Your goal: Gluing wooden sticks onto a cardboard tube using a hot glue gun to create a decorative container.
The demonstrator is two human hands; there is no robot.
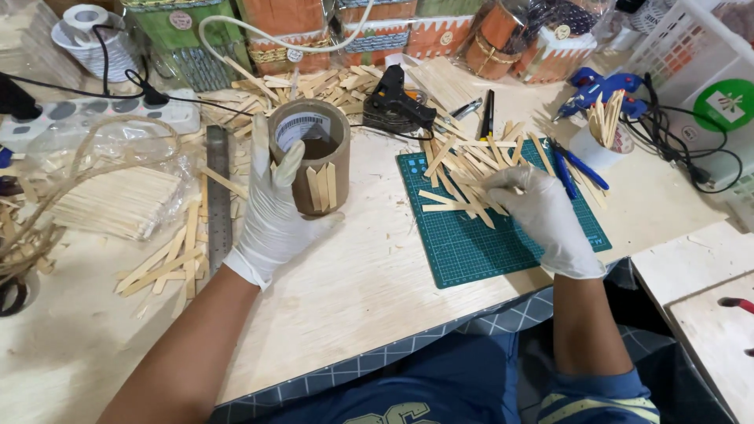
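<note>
My left hand [275, 208], in a white glove, grips a brown cardboard tube [312, 153] standing upright on the wooden table [353, 275]. A few flat wooden sticks are stuck side by side on the tube's front. My right hand [542, 216], also gloved, rests on a pile of loose wooden sticks [463, 169] scattered over a green cutting mat [487, 243]. Its fingertips touch the sticks; whether one is pinched I cannot tell.
A black glue gun [397, 98] lies behind the mat, with black pens [487, 114] beside it. A steel ruler [218, 196] and stick piles [118, 200] lie left. A white cup of sticks [601, 137], blue cutters [577, 169], a power strip [94, 114] and decorated containers line the back.
</note>
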